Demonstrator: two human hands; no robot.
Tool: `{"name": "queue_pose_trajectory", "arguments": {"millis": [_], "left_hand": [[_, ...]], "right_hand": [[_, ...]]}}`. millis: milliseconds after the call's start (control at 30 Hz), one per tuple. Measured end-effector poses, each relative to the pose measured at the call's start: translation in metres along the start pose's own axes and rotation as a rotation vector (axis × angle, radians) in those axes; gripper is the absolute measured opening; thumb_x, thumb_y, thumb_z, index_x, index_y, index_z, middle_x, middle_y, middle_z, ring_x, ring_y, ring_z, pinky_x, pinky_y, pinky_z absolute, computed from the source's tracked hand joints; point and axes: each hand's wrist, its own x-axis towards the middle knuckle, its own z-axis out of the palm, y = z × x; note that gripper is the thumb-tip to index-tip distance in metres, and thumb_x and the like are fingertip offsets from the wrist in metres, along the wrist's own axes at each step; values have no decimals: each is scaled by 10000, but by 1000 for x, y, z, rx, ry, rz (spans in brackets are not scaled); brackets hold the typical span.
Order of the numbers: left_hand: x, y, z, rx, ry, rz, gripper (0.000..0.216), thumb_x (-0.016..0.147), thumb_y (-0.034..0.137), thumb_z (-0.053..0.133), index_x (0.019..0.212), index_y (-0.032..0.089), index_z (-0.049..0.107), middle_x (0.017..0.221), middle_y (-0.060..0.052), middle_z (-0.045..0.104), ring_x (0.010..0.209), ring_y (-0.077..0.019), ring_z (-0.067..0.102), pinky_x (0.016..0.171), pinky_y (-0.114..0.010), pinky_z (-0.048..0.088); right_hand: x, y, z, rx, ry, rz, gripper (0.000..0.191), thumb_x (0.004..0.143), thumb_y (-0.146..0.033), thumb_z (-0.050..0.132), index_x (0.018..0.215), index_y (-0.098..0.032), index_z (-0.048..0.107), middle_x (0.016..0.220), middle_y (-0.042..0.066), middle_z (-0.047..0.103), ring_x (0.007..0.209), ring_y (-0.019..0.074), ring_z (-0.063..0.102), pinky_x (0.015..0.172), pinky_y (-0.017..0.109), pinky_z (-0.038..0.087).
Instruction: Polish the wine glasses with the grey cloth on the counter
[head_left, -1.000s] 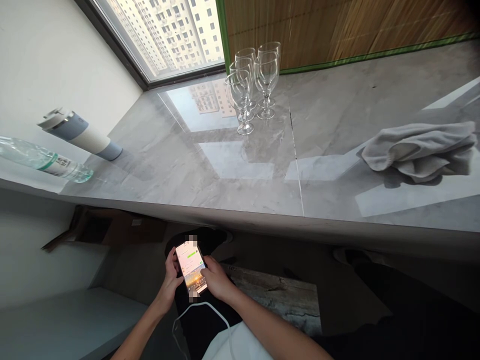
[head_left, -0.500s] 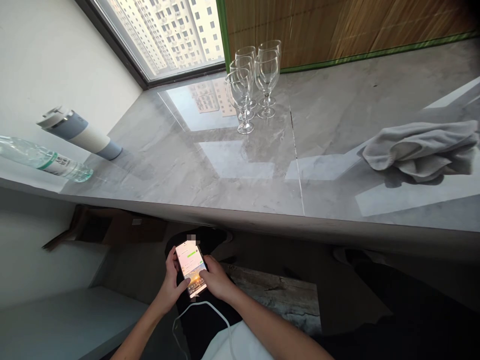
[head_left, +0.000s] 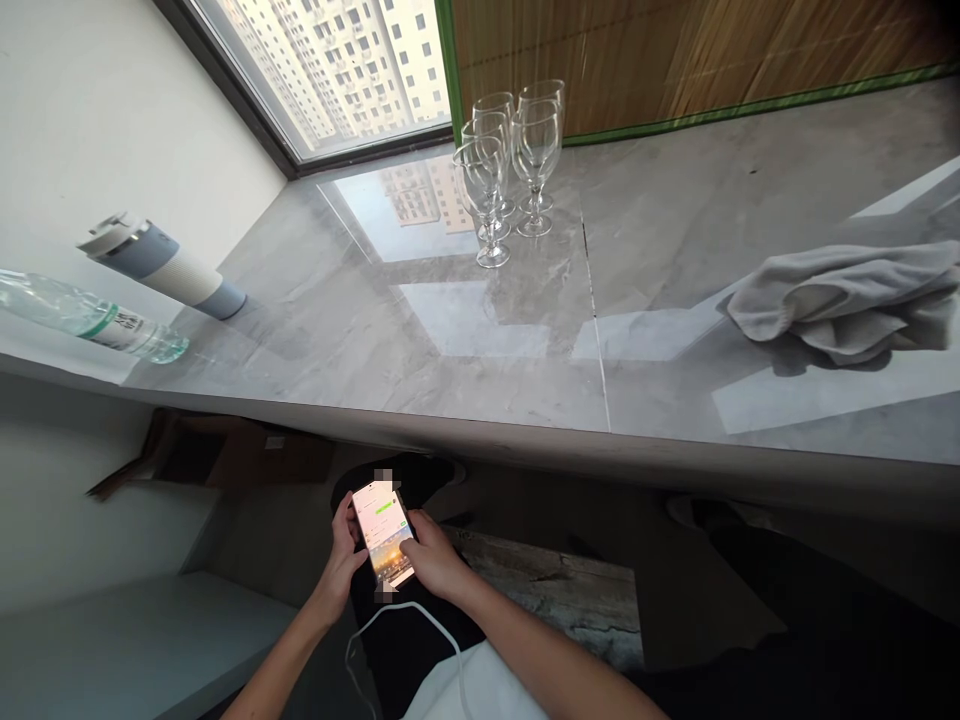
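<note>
A lit smartphone (head_left: pixel 382 525) is held upright over my lap, its screen showing a chat above a keyboard with a sunset-like background. My left hand (head_left: pixel 343 560) grips the phone's left edge, the thumb resting beside the lower screen. Around the right edge closes my right hand (head_left: pixel 437 558), with its thumb over the keyboard area. A white cable (head_left: pixel 409 606) loops below the phone across my lap; whether it plugs into the phone is hidden.
On the grey stone counter (head_left: pixel 337 340) stand several stemmed glasses (head_left: pixel 493 190), a blue-and-white tumbler (head_left: pixel 165 265) and a clear plastic bottle (head_left: pixel 112 325). A crumpled grey cloth (head_left: pixel 840 300) lies at the right. Beneath the counter is a cardboard box (head_left: pixel 240 450); another person's dark-clad leg (head_left: pixel 810 590) shows at right.
My left thumb has drawn back from the keyboard to the phone's left edge. The right thumb stays over the screen, and both hands keep hold of the phone.
</note>
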Motion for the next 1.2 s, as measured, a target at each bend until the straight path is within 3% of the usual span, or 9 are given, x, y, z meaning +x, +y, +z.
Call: {"name": "queue_pose_trajectory", "arguments": {"millis": [233,500,633,767,900,1200], "left_hand": [[-2,5,3,23,-27,2,929,813,512,638,1545,282,113,1386,-120,401,1242,-325,467,1078,-506,343],[0,6,1,24,-15,-1,963,780,611,621,1533,253,138,1312,-120,425,1157,-322,496,1035,-514,371],[0,5,1,26,-26,-8,989,759,618,639,1529,247,142,1309,-119,421,1156,-320,492,1041,-506,370],[-1,8,1,40,-51,9,944,801,575,609,1535,245,115,1327,-121,403,1191,-320,469,1050,-503,361],[-3,13,2,48,-80,20,911,832,524,591,1541,253,87,1363,-127,381,1223,-322,454,1057,-506,354],[-3,7,-2,88,-113,76,916,841,485,604,1552,275,65,1391,-134,369,1233,-338,444,1047,-534,361]], "right_hand": [[0,-1,-1,-2,-5,8,309,712,-97,494,967,-179,648,976,45,623,935,212,603,840,342,462],[-3,0,-1,-43,0,12,522,542,-196,804,1040,-188,646,1021,32,602,933,234,607,811,352,483],[-4,2,-1,-48,-4,-19,597,500,-228,855,1055,-184,640,1034,42,600,931,238,600,811,358,486],[-4,2,-1,-41,-5,-19,532,551,-214,811,1055,-177,644,1036,50,604,938,242,602,818,364,485],[-2,0,-1,-2,-14,-9,394,674,-151,637,1067,-181,650,1045,55,613,987,237,608,870,370,473],[2,2,-2,24,-35,0,390,718,-122,482,1063,-154,662,1053,86,630,1019,244,602,902,377,453]]}}
